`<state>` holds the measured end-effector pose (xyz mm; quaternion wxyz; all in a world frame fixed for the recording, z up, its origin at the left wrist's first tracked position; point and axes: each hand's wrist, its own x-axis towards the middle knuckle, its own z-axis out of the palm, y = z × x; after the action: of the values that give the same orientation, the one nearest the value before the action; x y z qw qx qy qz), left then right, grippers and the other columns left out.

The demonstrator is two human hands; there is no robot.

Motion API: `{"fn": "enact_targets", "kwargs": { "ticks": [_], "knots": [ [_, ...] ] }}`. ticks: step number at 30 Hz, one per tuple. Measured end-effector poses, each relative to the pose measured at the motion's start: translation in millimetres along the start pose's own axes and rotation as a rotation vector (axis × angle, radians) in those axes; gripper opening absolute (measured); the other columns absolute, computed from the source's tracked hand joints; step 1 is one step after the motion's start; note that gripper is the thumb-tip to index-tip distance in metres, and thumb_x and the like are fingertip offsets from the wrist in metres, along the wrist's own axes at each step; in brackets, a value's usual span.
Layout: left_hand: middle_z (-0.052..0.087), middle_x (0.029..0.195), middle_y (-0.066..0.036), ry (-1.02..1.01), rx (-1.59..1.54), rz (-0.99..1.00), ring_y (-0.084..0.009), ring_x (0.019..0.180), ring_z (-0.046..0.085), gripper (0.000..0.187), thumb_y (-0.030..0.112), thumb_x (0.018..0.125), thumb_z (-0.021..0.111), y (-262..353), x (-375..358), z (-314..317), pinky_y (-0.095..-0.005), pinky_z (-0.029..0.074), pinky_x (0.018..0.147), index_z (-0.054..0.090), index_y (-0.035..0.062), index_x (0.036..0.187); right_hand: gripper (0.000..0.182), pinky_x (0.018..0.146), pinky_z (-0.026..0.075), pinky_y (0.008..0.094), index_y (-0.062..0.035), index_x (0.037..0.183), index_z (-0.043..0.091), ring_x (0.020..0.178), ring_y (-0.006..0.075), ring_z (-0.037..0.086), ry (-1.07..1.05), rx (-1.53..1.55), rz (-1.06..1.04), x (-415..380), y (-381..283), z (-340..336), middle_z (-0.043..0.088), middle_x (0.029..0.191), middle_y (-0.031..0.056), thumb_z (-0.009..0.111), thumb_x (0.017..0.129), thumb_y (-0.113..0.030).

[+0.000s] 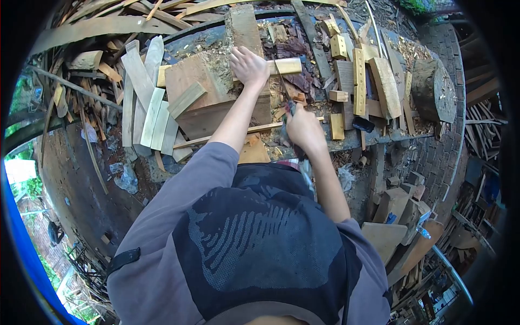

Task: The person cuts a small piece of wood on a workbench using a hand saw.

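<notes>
Near the top centre of the frame, the left hand (248,66) is closed over one end of a pale wooden bar (288,66), its fingers bent down around the wood, while the bar's other end sticks out to the right. Just below and right of it, the right hand (306,129) is curled tight around the handle of a thin-bladed tool (282,81), whose dark blade slants up to the left and crosses the bar close beside the left hand's fingers; whether it has cut into the wood, I cannot tell. Left of the bar sits a large wooden block (187,73), with a short board (187,100) lying aslant on it. Pale slats (156,122) lean together farther left. Toward the upper right, the counter (189,44) carries a strip with a row of holes (358,81), a thick curved piece (385,86), a dark rounded object (363,124) too small to identify, and, near its right end, a stout log (433,89). Crumpled clear plastic (127,179) lies at the left of the frame, below the slats.
</notes>
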<state>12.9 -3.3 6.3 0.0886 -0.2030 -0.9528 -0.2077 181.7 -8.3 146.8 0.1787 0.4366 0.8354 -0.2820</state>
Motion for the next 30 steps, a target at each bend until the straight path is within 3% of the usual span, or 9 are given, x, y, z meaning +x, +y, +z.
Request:
{"fn": "enact_targets", "kwargs": {
  "ticks": [6,12,15,17,21,24,28,29,30],
  "knots": [
    [0.051,0.111,-0.022,-0.054,-0.025,0.010,-0.0331,0.104,0.047,0.030,0.011,0.078,0.047,-0.8,1.8,-3.0,-0.0411,0.036,0.094,0.050,-0.0078,0.101,0.032,0.086,0.049,0.0494,0.0080,0.103,0.058,0.098,0.0436,0.061,-0.027,0.039,-0.012,85.5,-22.5,13.3,0.062,0.101,0.0325,0.044,0.087,-0.015],
    [0.047,0.123,-0.025,-0.010,-0.030,0.014,-0.0355,0.111,0.046,0.033,0.011,0.078,0.046,-1.2,1.7,1.0,-0.0428,0.033,0.099,0.049,-0.0093,0.104,0.034,0.090,0.047,0.0494,0.0076,0.108,0.053,0.102,0.0444,0.060,-0.069,-0.006,0.051,4.3,-5.5,6.6,0.060,0.106,0.0335,0.045,0.088,-0.018],
    [0.045,0.126,-0.026,-0.044,-0.054,0.022,-0.0361,0.113,0.045,0.034,0.011,0.078,0.047,-2.9,2.0,2.8,-0.0429,0.033,0.099,0.049,-0.0095,0.105,0.035,0.087,0.048,0.0495,0.0057,0.109,0.056,0.100,0.0439,0.060,0.046,0.081,-0.039,55.5,-4.8,21.6,0.061,0.105,0.0321,0.047,0.087,-0.020],
    [0.046,0.126,-0.027,-0.038,-0.061,-0.002,-0.0365,0.113,0.045,0.034,0.011,0.077,0.047,-3.4,-1.4,1.6,-0.0431,0.033,0.099,0.048,-0.0099,0.105,0.032,0.085,0.050,0.0477,0.0067,0.102,0.059,0.100,0.0421,0.062,-0.050,0.031,-0.010,88.7,-24.3,13.8,0.062,0.102,0.0316,0.046,0.087,-0.018],
    [0.046,0.125,-0.027,0.005,-0.055,0.003,-0.0367,0.113,0.045,0.034,0.010,0.077,0.047,-1.0,-2.0,2.4,-0.0430,0.034,0.099,0.048,-0.0114,0.104,0.033,0.087,0.048,0.0496,0.0088,0.105,0.055,0.099,0.0444,0.061,0.050,0.042,-0.085,48.2,-12.2,16.9,0.062,0.101,0.0331,0.045,0.088,-0.018],
    [0.047,0.123,-0.026,0.044,-0.055,0.025,-0.0362,0.111,0.046,0.032,0.009,0.077,0.047,-2.1,2.6,6.8,-0.0436,0.035,0.098,0.048,-0.0105,0.103,0.034,0.088,0.047,0.0501,0.0075,0.107,0.053,0.102,0.0461,0.059,-0.044,0.008,0.046,5.2,-2.7,12.3,0.060,0.101,0.0352,0.045,0.089,-0.020],
    [0.048,0.121,-0.024,-0.008,-0.077,0.043,-0.0356,0.111,0.046,0.030,0.009,0.077,0.049,-3.7,1.6,2.7,-0.0437,0.035,0.098,0.049,-0.0088,0.101,0.034,0.088,0.048,0.0480,0.0078,0.103,0.060,0.102,0.0398,0.062,-0.011,0.076,0.000,73.5,-12.8,15.7,0.061,0.104,0.0326,0.048,0.087,-0.019],
    [0.048,0.121,-0.024,-0.007,-0.076,0.060,-0.0355,0.110,0.046,0.030,0.010,0.077,0.049,-2.9,2.2,1.6,-0.0435,0.036,0.097,0.049,-0.0089,0.101,0.033,0.087,0.049,0.0469,0.0073,0.097,0.064,0.100,0.0391,0.062,-0.211,0.030,0.012,100.6,-17.2,18.3,0.062,0.102,0.0311,0.048,0.087,-0.019],
    [0.047,0.123,-0.025,-0.008,-0.074,0.056,-0.0358,0.111,0.046,0.032,0.010,0.077,0.048,-2.6,-0.6,1.9,-0.0428,0.035,0.098,0.049,-0.0098,0.103,0.032,0.087,0.049,0.0461,0.0056,0.097,0.066,0.099,0.0386,0.063,-0.057,-0.050,-0.031,105.4,-27.8,20.9,0.063,0.103,0.0289,0.049,0.087,-0.020]
  ]
}}
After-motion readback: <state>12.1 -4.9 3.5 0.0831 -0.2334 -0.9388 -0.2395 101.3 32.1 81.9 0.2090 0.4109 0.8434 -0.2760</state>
